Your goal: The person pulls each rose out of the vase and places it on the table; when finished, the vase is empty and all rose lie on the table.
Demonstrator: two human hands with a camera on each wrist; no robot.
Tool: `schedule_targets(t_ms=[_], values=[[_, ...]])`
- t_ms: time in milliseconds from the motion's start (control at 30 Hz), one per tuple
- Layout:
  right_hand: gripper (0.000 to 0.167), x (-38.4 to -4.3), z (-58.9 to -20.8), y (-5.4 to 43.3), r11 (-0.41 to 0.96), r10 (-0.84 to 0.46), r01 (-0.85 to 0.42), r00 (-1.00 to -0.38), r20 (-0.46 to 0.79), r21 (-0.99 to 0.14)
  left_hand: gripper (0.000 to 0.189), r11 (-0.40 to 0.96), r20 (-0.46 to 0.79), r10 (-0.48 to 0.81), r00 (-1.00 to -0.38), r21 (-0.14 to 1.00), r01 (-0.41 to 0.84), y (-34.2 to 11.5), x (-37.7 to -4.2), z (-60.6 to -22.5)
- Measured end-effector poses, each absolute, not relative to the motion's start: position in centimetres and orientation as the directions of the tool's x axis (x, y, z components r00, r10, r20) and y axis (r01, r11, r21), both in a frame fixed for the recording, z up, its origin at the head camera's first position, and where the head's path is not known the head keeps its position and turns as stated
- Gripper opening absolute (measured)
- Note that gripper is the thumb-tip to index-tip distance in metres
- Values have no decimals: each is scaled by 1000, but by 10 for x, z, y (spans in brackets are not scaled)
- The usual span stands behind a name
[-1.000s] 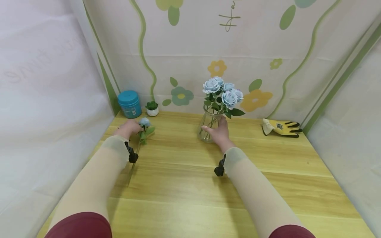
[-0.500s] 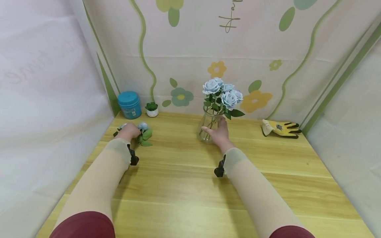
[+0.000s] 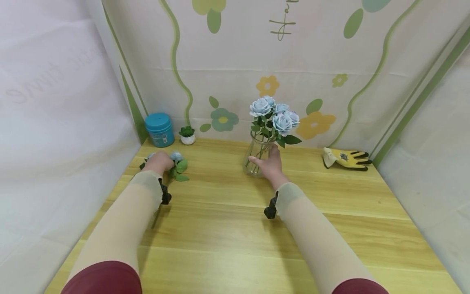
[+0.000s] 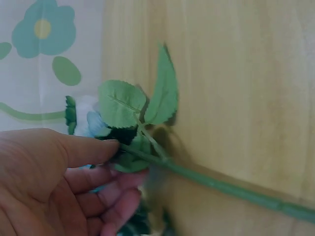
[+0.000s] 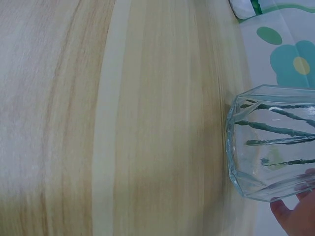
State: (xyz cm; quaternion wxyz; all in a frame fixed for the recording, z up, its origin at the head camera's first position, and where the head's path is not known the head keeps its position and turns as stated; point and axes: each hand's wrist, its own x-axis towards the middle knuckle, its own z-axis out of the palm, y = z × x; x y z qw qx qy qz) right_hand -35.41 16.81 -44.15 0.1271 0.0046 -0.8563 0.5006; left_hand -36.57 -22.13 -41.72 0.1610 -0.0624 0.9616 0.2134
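My left hand pinches the green stem of a blue rose between thumb and fingers, low over the table's left side. Leaves spread just beyond the thumb in the left wrist view, and the bloom is partly hidden there. Left of that hand, a bit of another blue flower peeks out, mostly covered. My right hand grips the side of a clear glass vase, which stands upright holding several blue roses. Their dark stems show through the glass in the right wrist view.
A blue lidded tub and a small potted succulent stand at the back left. A yellow and black glove lies at the back right. Printed cloth rises behind the wooden table.
My left hand has lowered the rose and shifted slightly, and a second blue flower has come into view on its left. My right hand stays on the vase.
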Motion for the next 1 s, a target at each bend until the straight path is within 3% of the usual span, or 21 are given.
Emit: schedule_targets(t_ms=[367, 533, 733, 1000], values=[[93, -356, -443, 168, 512, 113, -145, -966, 233, -847, 18, 958, -83, -41, -996, 279, -63, -198, -363, -359], [94, -357, -444, 168, 504, 118, -138, -967, 226, -853, 21, 880, 82, -30, -996, 474, 13, -168, -366, -336], [92, -361, -449, 168, 509, 126, -129, -967, 222, -851, 26, 622, 154, 34, -987, 770, 142, -114, -368, -331], [93, -360, -449, 170, 526, 140, -118, -965, 222, -842, 20, 406, 237, 59, -970, 882, 240, -46, -386, -337]])
